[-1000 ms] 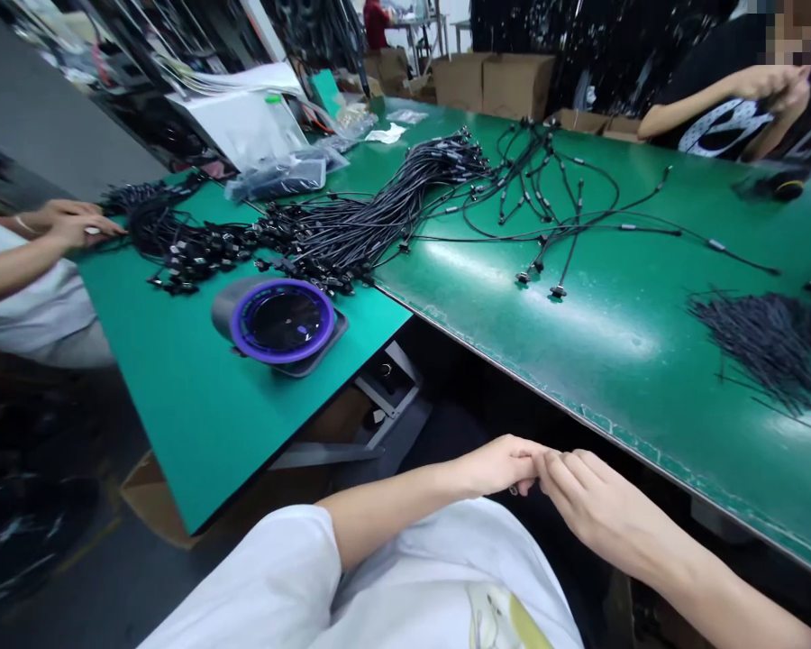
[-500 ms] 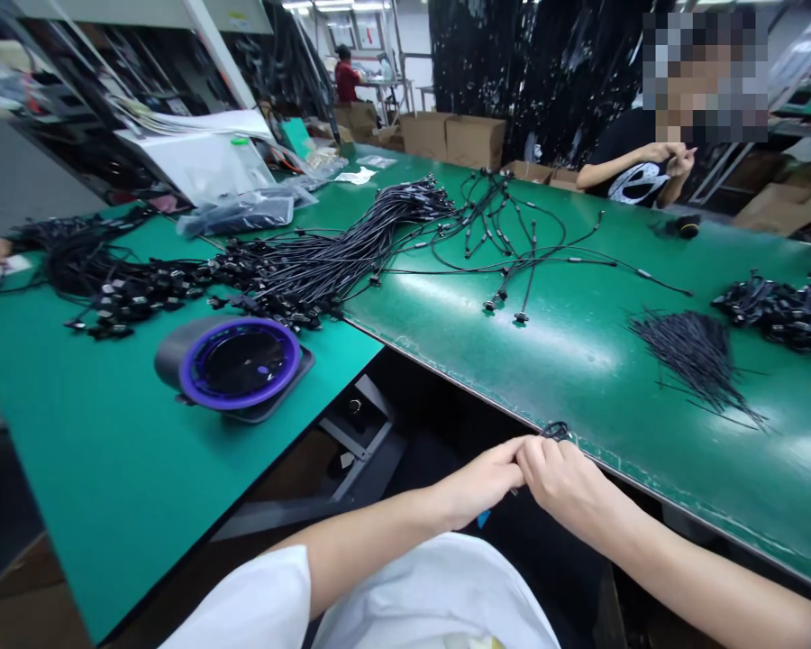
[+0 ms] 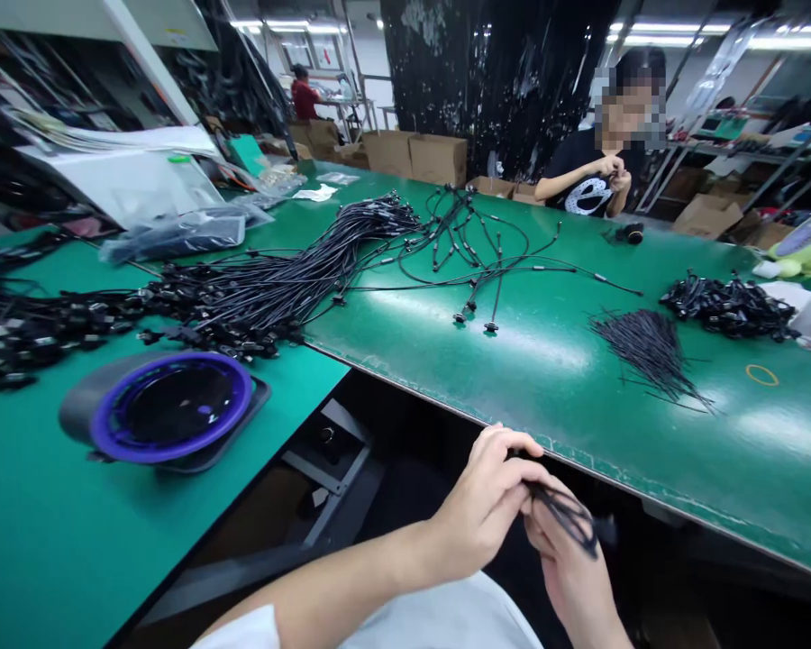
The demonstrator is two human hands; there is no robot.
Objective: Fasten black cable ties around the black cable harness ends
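My left hand (image 3: 490, 505) and my right hand (image 3: 568, 568) meet just in front of the table's near edge. Between them is a small looped black cable (image 3: 573, 521), its loose end blurred over the back of my right hand. The fingers of both hands are closed on it; some fingertips are hidden. Farther up the green table (image 3: 405, 347) lies a large bundle of black cables (image 3: 311, 261) with connectors at the ends. Several single cables (image 3: 492, 288) spread out to its right. A fan of thin black ties (image 3: 645, 347) lies on the right.
A purple-rimmed fan (image 3: 172, 406) stands on the left table, beside another heap of cables (image 3: 33, 333). A pile of coiled black cables (image 3: 726, 305) and a yellow rubber band (image 3: 762, 375) lie at right. Across the table sits a co-worker (image 3: 587, 185); cardboard boxes (image 3: 412, 155) stand behind.
My view has swung to the right. My hands have shifted, the right one turning palm-up, and the looped cable between them shows more clearly.
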